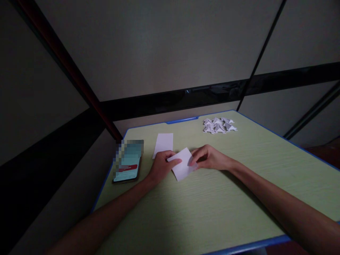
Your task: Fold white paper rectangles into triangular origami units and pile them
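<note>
A small white sheet of paper (182, 169) is held between both hands, tilted over the middle of the table. My left hand (164, 163) pinches its left edge, thumb on top and the other fingers underneath. At the right edge, my right hand (206, 157) grips the paper between thumb and fingers. Just beyond my left hand lies another white sheet (164, 141), flat on the table and partly covered by that hand. Several folded white paper figures (219, 126) sit close together in two rows toward the far right.
A phone (129, 161) with a lit screen lies near the left edge of the light green table (252, 156). Blue trim (183, 120) runs along the table's border. Behind it rises a pale panelled wall (159, 53) with a dark band.
</note>
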A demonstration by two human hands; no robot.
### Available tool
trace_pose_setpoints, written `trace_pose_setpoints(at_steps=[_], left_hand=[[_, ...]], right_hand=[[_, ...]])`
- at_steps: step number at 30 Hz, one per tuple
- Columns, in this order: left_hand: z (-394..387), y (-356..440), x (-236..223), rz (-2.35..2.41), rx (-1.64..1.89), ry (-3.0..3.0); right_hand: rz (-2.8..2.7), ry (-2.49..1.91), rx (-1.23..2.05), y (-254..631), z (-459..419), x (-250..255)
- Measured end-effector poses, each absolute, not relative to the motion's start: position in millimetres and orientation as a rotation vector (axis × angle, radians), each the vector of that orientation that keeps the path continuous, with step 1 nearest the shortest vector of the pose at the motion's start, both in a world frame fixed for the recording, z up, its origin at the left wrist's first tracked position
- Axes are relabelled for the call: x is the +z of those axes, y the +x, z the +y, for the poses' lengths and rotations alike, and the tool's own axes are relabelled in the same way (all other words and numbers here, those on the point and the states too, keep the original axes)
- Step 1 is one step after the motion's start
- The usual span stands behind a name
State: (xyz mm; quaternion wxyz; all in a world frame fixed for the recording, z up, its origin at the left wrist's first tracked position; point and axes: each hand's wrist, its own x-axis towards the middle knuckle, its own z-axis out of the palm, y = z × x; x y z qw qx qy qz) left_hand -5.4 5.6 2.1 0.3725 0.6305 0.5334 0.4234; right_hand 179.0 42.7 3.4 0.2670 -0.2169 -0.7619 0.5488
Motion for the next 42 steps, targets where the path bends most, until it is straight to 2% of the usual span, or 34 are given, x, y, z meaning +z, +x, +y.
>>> trace_pose_setpoints(at_steps=[5,13,26,42], left_hand=[[4,-3,4,1.369,1.082,1.613],[3,-2,-2,1.253,1.113,1.563],[2,-2,0,1.125,1.241,1.366],[2,0,0,1.172,1.216,1.344]], right_hand=[[-1.876,-0.599,1.465,170,39,6],[-1.499,-0.935,1.415,155,32,5],[-1.431,-1.130,1.208,152,32,7],[-1.337,-1.130,1.208,151,32,4]])
